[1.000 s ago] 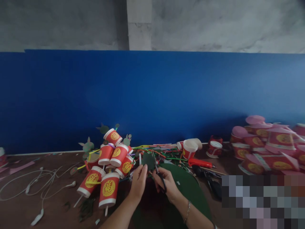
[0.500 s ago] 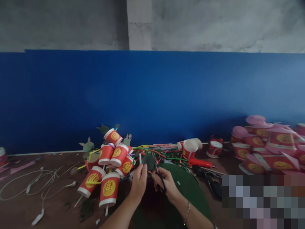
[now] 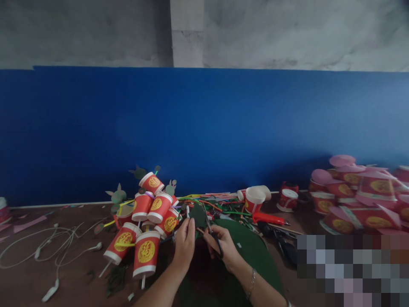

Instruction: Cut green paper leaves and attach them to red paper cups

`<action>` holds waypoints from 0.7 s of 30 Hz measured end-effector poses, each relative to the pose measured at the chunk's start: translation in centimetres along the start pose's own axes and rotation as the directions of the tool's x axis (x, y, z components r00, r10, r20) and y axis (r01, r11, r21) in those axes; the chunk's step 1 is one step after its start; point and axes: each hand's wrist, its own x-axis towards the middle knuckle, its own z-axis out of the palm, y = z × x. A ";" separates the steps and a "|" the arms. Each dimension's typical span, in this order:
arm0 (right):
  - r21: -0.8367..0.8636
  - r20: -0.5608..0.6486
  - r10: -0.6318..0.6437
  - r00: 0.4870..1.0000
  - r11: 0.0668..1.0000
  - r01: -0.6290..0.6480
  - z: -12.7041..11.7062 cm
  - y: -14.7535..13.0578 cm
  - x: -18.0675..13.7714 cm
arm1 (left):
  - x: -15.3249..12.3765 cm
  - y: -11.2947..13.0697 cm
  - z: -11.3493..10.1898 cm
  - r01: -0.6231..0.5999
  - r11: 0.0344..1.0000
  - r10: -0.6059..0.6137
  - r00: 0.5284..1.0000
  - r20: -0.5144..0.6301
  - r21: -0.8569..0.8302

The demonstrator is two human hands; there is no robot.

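Observation:
My left hand (image 3: 184, 245) pinches a small dark green paper piece (image 3: 198, 214), holding it up over the table. My right hand (image 3: 222, 247) grips black-handled scissors (image 3: 212, 233), whose blades meet the paper's lower edge. Both hands hover above a large dark green sheet (image 3: 252, 251) lying on the brown table (image 3: 38, 277). A heap of red paper cups with gold emblems (image 3: 147, 217), fitted with sticks and green leaf shapes, lies just to the left of my left hand.
White earphone cables (image 3: 51, 247) trail at the left. Coloured straws (image 3: 214, 199), a white-rimmed cup (image 3: 254, 199) and a red-handled tool (image 3: 268, 219) lie behind my hands. Pink-lidded red cups (image 3: 358, 192) pile up on the right. A blue board (image 3: 204, 128) walls off the back.
My left hand has turned the green piece slightly, its fingers closing more over it; the scissors stay at the paper's edge. Nothing else moved.

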 end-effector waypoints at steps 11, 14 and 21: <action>-0.022 0.022 0.002 1.000 1.000 -0.002 0.0 -0.2 -0.1 | 0.1 -0.1 -0.1 -0.053 0.996 0.052 0.999 0.015 0.077; -0.021 0.023 -0.003 1.000 1.000 0.003 -0.1 -0.2 -0.1 | 0.1 -0.1 -0.1 -0.074 0.993 0.073 0.997 0.017 0.093; -0.034 0.012 0.018 1.000 0.999 -0.018 0.1 -0.6 -0.1 | 0.2 -0.2 -0.1 -0.041 0.998 0.041 0.999 -0.009 0.045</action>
